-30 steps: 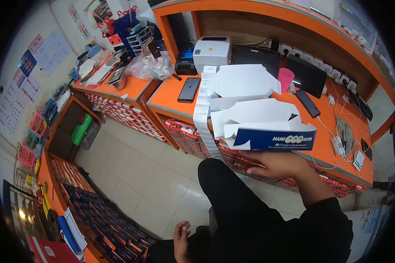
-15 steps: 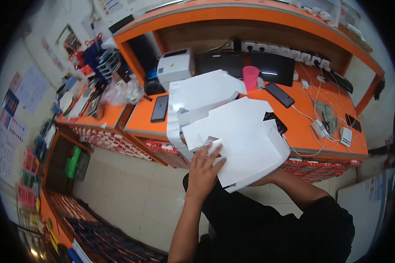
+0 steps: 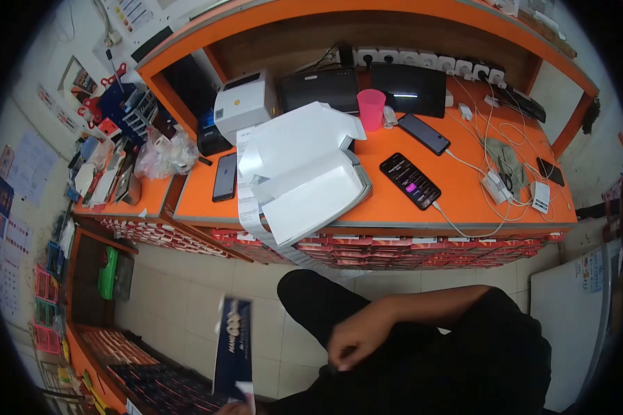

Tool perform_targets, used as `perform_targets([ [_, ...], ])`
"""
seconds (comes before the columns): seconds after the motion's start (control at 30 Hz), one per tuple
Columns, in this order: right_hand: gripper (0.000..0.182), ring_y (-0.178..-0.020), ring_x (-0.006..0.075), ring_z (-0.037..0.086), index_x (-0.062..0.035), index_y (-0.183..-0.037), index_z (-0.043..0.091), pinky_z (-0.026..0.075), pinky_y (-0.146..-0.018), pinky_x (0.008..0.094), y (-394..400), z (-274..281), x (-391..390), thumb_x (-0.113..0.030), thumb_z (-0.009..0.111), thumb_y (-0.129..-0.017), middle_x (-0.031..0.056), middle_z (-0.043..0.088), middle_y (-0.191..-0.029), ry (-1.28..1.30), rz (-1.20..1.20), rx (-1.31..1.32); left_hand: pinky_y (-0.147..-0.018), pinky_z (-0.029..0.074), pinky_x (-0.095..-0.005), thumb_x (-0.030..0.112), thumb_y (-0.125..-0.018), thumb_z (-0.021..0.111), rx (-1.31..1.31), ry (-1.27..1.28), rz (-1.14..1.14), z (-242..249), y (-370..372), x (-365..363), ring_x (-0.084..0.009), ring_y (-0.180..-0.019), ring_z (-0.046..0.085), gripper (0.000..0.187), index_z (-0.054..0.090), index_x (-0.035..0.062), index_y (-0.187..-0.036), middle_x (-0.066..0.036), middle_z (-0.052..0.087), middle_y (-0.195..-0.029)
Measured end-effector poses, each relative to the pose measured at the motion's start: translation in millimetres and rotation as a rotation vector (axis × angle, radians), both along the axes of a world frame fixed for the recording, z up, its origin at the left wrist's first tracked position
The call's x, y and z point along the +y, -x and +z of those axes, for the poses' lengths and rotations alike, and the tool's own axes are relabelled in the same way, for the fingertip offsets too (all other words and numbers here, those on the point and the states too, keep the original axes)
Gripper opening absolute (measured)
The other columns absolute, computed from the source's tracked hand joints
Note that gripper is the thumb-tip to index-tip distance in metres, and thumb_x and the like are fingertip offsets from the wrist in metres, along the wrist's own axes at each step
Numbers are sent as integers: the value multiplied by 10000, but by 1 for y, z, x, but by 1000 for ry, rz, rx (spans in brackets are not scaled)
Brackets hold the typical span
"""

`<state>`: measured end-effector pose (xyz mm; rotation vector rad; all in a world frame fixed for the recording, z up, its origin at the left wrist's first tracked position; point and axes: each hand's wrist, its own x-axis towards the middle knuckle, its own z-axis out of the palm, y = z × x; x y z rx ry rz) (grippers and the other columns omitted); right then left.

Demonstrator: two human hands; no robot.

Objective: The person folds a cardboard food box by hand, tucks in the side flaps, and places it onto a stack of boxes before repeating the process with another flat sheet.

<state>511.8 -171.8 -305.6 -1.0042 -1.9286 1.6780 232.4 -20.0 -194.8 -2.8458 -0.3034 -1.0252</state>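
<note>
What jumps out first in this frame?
The stack of white flat cartons on the front of the orange counter, with a label strip hanging over the edge. Lower left, a dark blue printed carton stands on edge, held from below by a hand at the frame bottom. The right hand hovers over the lap in a loose, empty grip.

A flattened blue carton (image 3: 232,346) with white lettering stands on edge, low at the left, over the tiled floor; its bottom end is gripped at the frame's lower border; its printed face is blurred.
</note>
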Motion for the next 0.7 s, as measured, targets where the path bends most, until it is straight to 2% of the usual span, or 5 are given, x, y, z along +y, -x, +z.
perform_targets([
  [0.17, 302, -1158, 307, 584, -25, -1233, 606, 491, -882, 404, 54, -10, 52, -254, 593, -1037, 204, 658, -1104, -1108, -911, -258, -763, 545, -369, 1, -979, 618, 229, 927, 122, -66, 31, -53, -287, -842, 682, 144, 704, -10, -1094, -193, 691, -954],
  [0.3, 283, -1174, 300, 587, -34, -1179, 636, 470, -920, 431, 82, -79, 56, -268, 621, -1022, 179, 668, -1137, -376, -416, 24, -537, 396, -254, 58, -1021, 621, -90, 1948, 397, -113, 50, -87, -68, -545, 380, 152, 652, -10, -889, 31, 531, -692],
  [0.5, 193, -1036, 217, 604, -75, -1042, 704, 341, -974, 415, 102, -46, 32, -254, 671, -977, 69, 662, -1011, -375, -392, 315, -555, 373, -232, 192, -1006, 669, 296, 2086, 514, -156, 98, -74, -62, -582, 433, 152, 678, 40, -995, 44, 574, -745],
  [0.53, 193, -1036, 217, 604, -75, -1042, 704, 341, -974, 415, 101, -45, 32, -254, 671, -977, 69, 662, -1011, -379, -392, 316, -568, 384, -250, 279, -1025, 640, 235, 2087, 77, -196, 104, -65, -71, -642, 475, 240, 676, 42, -1026, 44, 579, -772],
  [0.7, 196, -1016, 201, 567, -103, -1097, 708, 307, -951, 440, 100, -40, 31, -245, 682, -965, 51, 547, -1023, -448, -268, 152, -589, 400, -256, 338, -1056, 579, 247, 2085, 211, -151, 56, -72, -83, -691, 504, 307, 690, 52, -1036, 33, 598, -801],
])
